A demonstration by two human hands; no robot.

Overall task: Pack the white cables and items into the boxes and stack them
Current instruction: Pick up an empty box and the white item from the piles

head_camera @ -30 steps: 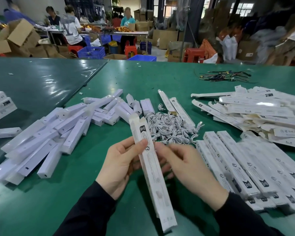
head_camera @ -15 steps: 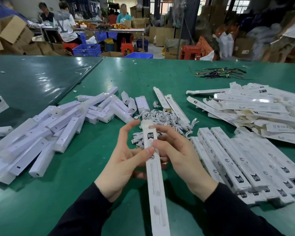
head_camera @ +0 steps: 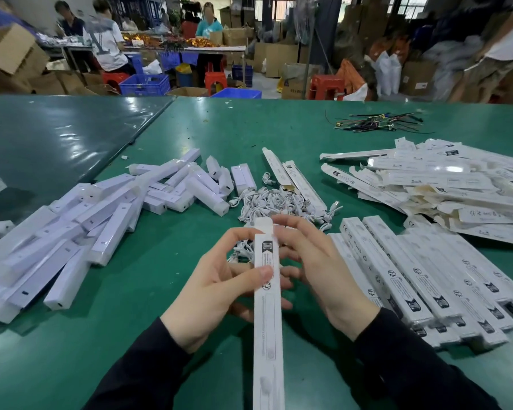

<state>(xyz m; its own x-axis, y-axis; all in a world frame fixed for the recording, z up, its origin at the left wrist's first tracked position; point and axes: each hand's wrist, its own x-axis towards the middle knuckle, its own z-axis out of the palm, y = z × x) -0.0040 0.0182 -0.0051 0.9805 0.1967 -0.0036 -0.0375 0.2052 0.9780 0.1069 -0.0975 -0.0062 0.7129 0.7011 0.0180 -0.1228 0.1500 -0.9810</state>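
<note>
While upright, box [head_camera: 267,306] between fingers [head_camera: 264,273].

Bright, even overhead light fills the room. The left desk [head_camera: 57,137] carries streaky white glare, and soft shadows lie under the hands. Wide-angle distortion bends the desk edge and stretches the corners. The background is blurred, worst at the top right; the near box [head_camera: 268,321] is fairly sharp.
</note>
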